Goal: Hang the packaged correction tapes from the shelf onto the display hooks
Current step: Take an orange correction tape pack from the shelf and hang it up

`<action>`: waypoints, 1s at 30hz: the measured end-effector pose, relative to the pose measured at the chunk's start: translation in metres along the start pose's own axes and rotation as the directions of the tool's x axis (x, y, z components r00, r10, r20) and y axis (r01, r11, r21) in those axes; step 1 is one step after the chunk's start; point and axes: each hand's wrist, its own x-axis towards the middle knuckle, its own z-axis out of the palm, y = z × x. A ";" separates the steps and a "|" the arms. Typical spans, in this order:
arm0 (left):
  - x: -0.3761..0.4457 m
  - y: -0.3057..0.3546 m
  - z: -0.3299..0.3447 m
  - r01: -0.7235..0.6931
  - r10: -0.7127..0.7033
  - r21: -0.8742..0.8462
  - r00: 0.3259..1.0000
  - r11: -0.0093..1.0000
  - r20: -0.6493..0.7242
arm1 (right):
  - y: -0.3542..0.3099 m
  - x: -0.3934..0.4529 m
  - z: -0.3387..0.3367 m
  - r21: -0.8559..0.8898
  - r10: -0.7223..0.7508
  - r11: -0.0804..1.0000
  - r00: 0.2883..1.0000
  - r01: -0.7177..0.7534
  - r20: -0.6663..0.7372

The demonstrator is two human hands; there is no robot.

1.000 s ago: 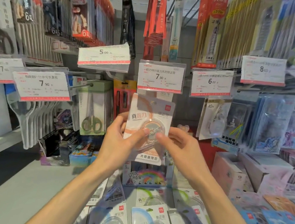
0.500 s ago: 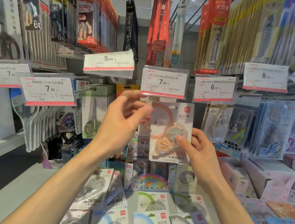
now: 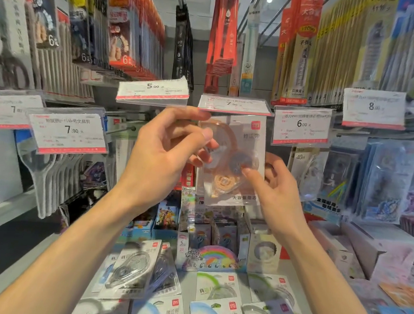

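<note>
An orange correction tape package [image 3: 237,144] hangs upright just below the tipped-up 7.90 price tag [image 3: 234,104] in the middle of the display. My left hand [image 3: 166,153] pinches the package's upper left edge, with the index finger reaching up under the tag. My right hand [image 3: 275,190] grips its lower right side, thumb on the front. The hook behind the tag is hidden. Several more packaged correction tapes [image 3: 135,273] lie flat on the shelf [image 3: 187,280] below my arms.
Price tags and full hooks of scissors [image 3: 49,175], pens and tapes crowd both sides. A bare hook [image 3: 125,129] juts out left of my left hand. Small boxes [image 3: 217,255] stand at the shelf's back, cartons [image 3: 343,241] at the right.
Both hands have lifted the orange package from chest height up under the 7.90 tag. The tag, flat-on before, now tips up nearly horizontal.
</note>
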 end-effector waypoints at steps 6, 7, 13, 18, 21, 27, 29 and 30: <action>0.000 -0.001 -0.003 0.007 -0.008 0.021 1.000 1.000 0.011 | 0.000 0.009 0.003 -0.003 0.003 1.000 1.000 -0.003 -0.020; 0.000 -0.001 -0.003 0.007 -0.007 0.026 1.000 1.000 0.014 | 0.001 0.009 0.003 0.000 0.006 1.000 1.000 -0.006 -0.021; -0.001 -0.003 -0.005 0.013 -0.016 0.065 0.999 0.998 0.031 | 0.002 0.013 0.005 -0.009 0.033 0.999 0.999 -0.034 -0.035; -0.001 -0.005 -0.008 0.015 -0.018 0.096 0.999 0.995 0.029 | 0.014 0.019 0.012 -0.039 0.091 0.995 0.995 -0.093 -0.042; -0.002 -0.007 -0.010 0.029 -0.033 0.123 0.999 0.992 0.030 | 0.020 0.026 0.020 -0.083 0.122 0.988 0.990 -0.128 -0.076; -0.006 -0.010 -0.013 0.034 -0.044 0.160 0.997 0.987 0.059 | 0.035 0.032 0.031 -0.145 0.153 0.976 0.986 -0.161 -0.064; -0.007 -0.011 -0.013 0.043 -0.054 0.163 0.997 0.986 0.063 | 0.037 0.030 0.034 -0.218 0.178 0.958 0.982 -0.188 -0.065; -0.007 -0.012 -0.014 0.048 -0.059 0.163 0.996 0.986 0.063 | 0.037 0.029 0.035 -0.240 0.195 0.949 0.979 -0.204 -0.064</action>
